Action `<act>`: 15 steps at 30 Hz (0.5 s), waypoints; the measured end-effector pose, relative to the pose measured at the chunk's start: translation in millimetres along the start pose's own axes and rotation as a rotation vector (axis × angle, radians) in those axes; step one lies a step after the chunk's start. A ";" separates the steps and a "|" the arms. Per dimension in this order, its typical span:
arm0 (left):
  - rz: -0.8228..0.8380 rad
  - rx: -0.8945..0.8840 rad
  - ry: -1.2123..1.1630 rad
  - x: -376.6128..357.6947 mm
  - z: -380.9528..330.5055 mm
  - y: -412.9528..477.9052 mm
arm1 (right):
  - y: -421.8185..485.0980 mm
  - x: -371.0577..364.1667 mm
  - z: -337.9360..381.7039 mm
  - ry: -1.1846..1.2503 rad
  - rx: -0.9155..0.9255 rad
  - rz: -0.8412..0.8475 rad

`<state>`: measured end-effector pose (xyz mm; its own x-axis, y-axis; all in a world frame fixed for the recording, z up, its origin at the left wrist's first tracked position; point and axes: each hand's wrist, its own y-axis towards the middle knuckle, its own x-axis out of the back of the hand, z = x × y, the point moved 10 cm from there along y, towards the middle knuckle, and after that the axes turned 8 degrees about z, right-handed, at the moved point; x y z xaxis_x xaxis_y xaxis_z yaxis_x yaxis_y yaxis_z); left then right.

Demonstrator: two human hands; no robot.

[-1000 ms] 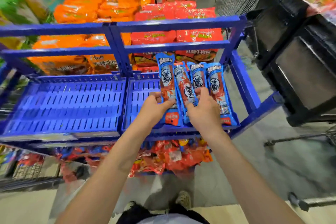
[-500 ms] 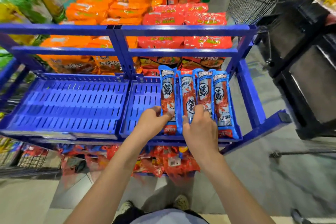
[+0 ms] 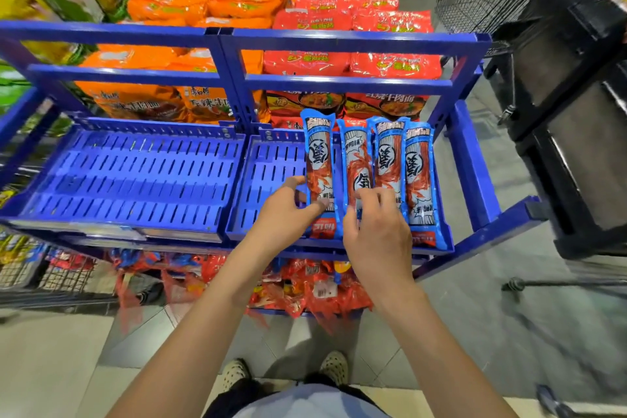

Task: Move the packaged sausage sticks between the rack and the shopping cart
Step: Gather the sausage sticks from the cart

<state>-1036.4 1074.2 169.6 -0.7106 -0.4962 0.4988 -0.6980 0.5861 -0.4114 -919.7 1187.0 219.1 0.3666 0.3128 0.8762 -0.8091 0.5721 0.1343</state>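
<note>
**While Four Sausage-Stick Packs (image 3: 388, 153) Are Lying in the Right Tray (image 3: 271, 173), the Left Hand (image 3: 285, 210) and Right Hand (image 3: 376, 231) Are Gripping Two of Them**

At the left end of the blue rack (image 3: 339, 41), the left tray (image 3: 129, 176) is showing its slotted floor, with orange noodle bags (image 3: 142, 102) sitting behind its far edge.

The right tray is carrying all four packs side by side against its right edge, running lengthwise from the far edge to the near edge.

The left hand is reaching in over the near edge. Its thumb is lying along the left side of the leftmost pack (image 3: 319, 153) and its curled fingers are pressing on that pack's face, pinching it near the lower end.

The right hand is bending over the second pack (image 3: 356, 159), thumb at the pack's left side and curled fingertips gripping its face. The back of the hand is covering the near end of the third pack (image 3: 388, 132).

The fourth pack (image 3: 419, 173) is lying untouched, nearest the tray's right edge.

Red noodle bags (image 3: 393, 64) are stacking up behind the rack's right half. A black wire shopping cart (image 3: 481, 0) is standing beyond the rack's far right corner.
</note>
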 end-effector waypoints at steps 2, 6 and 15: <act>-0.012 0.005 -0.036 6.4 4.0 -8.1 | -0.6 3.6 12.4 0.111 0.076 0.011; -0.135 -0.050 -0.134 41.9 14.9 -35.4 | 3.4 2.1 45.9 0.310 0.180 0.070; -0.476 0.106 -0.529 143.9 165.5 -154.0 | -33.5 -94.1 188.0 0.512 0.451 0.579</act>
<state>-1045.8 806.5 178.5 -0.2561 -0.9420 0.2167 -0.9283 0.1772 -0.3268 -1013.4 995.9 219.2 -0.0830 0.8217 0.5638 -0.9950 -0.0996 -0.0013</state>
